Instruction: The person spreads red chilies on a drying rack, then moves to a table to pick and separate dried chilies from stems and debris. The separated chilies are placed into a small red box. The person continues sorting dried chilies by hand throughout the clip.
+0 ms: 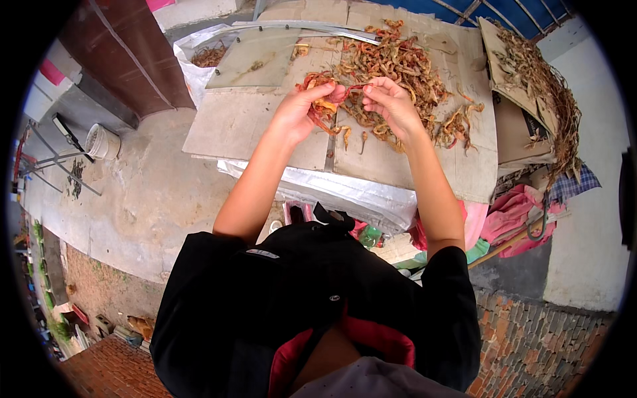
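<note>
My left hand (297,113) holds a bunch of dried chili peppers (323,106), red and yellowish, against its palm. A dark red pepper (352,90) stretches between the two hands, and the fingertips of my right hand (394,103) pinch its right end. Both hands are above flattened cardboard (259,117). Just beyond them lies a large heap of shrivelled dried peppers (398,62). Several stray peppers are close to my hands, and a smaller cluster (460,122) sits right of my right wrist.
A glass pane (254,62) lies at the cardboard's far left, beside a white woven sack (191,79) with dried matter inside. Dried plants (540,74) hang over a cardboard box (520,132) at right. A white bucket (103,142) stands on the concrete floor.
</note>
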{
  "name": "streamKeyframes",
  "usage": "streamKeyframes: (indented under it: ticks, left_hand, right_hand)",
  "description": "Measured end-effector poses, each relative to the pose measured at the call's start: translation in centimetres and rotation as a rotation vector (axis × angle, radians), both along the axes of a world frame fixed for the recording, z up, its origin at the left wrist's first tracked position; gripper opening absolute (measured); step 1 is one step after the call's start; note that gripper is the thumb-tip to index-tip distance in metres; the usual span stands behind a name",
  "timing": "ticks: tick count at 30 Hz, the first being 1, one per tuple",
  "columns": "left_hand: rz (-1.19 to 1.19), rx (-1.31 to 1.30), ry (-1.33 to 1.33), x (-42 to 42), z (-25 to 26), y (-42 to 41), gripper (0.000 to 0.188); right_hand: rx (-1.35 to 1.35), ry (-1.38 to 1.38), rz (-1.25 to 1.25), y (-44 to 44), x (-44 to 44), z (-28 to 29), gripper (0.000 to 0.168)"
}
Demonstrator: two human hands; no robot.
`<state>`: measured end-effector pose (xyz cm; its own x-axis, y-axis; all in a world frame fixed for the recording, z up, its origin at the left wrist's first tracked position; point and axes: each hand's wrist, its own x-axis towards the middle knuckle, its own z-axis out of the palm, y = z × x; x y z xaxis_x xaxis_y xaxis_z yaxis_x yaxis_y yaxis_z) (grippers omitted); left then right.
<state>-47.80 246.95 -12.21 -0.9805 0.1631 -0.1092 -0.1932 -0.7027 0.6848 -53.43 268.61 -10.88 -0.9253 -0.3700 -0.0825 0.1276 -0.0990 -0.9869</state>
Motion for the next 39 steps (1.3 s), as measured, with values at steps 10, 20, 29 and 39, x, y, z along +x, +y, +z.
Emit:
streamKeyframes:
  ticks: [10, 20, 29, 39]
  left_hand:
    - [0.194, -0.696, 0.399, 0.4, 0.2, 1.4, 0.016]
    - [0.230, -0.857, 0.521, -1.3, -0.2, 1.6, 0.023]
    - [0.093, -1.167, 0.538, -2.0, 1.2, 1.0, 0.013]
    - [0.223, -0.511, 0.188, -1.7, 1.8, 1.3, 0.016]
  right_hand:
    - [0.131, 0.271, -0.074, -2.2, 2.4, -0.2, 0.022]
    - [0.377, 0.623, -0.156, -2.4, 3.3, 0.0, 0.014]
    - [0.643, 0.748, -0.041, -1.1, 2.7, 1.1, 0.011]
    - [1.048, 1.172, -0.464, -2.0, 1.7, 0.2, 0.017]
